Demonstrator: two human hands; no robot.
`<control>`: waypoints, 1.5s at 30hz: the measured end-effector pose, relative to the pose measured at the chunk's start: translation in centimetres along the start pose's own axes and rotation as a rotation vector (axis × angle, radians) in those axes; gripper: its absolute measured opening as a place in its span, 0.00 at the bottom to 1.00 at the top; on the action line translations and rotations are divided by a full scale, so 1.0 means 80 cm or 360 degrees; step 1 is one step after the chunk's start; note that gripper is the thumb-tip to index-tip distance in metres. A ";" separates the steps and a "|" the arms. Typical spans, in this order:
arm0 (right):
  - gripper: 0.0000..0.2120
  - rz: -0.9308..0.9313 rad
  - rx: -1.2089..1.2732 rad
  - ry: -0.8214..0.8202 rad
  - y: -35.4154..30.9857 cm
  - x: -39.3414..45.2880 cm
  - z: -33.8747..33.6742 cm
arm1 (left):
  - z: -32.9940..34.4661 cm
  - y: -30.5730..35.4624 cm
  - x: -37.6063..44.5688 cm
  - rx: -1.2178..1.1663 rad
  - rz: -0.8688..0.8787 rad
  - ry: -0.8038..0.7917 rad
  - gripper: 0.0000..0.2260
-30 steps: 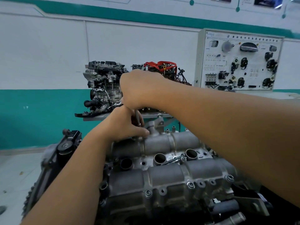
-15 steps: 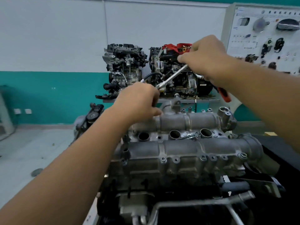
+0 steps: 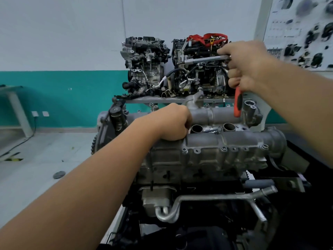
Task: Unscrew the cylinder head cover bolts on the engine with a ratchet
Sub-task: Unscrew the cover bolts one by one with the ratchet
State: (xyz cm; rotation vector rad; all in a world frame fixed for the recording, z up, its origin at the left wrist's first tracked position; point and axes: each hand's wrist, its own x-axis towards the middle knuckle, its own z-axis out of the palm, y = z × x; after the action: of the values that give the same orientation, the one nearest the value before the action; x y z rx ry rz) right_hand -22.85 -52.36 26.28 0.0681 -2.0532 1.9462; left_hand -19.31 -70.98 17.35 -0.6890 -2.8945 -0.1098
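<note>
- Engine (image 3: 207, 159) sits centre frame, cylinder head cover (image 3: 225, 141) on top, facing the camera.
- Row of cover bolts (image 3: 224, 149) visible along the cover's front flange, lower centre-right; all seated as far as I can tell.
- Two open plug wells (image 3: 196, 128) between the cam humps, mid frame.
- Left hand (image 3: 171, 123) rests on the cover's left end, fingers curled over the edge. Whether it's gripping anything underneath, cannot tell — fingertips hidden.
- Right hand (image 3: 246, 64) is up in the upper right of frame, well above the cover, clenched round the ratchet (image 3: 238, 101).
- Ratchet's red-and-black handle hangs down below the fist; a steel extension bar (image 3: 203, 60) sticks out level to the left from the same hand.
- Tool is clear of the engine, not on any bolt.
- Behind, upper centre: two other engines (image 3: 146, 64) on a metal shelf (image 3: 162, 100), right one with red straps (image 3: 207, 37).
- Far upper right: component display board (image 3: 306, 33), blurred.
- Teal-and-white wall (image 3: 63, 87), grey floor (image 3: 45, 159) at left.
</note>
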 end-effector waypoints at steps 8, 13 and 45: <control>0.12 0.0078 0.0176 -0.0017 0.001 -0.001 -0.032 | 0.023 0.021 -0.043 0.0125 0.0118 0.0130 0.28; 0.15 0.0133 0.0202 -0.0017 0.004 0.004 -0.033 | 0.047 0.053 -0.041 0.0354 -0.0012 0.0205 0.30; 0.15 0.0294 0.0520 -0.0040 0.031 0.023 -0.059 | -0.032 -0.037 -0.005 -0.0659 -0.0275 0.0823 0.04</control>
State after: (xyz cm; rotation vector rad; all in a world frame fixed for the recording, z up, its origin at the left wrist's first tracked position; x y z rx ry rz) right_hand -24.31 -47.20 24.47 -0.0263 -1.7911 2.3898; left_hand -19.93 -74.07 19.73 -0.3833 -2.4327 -0.7982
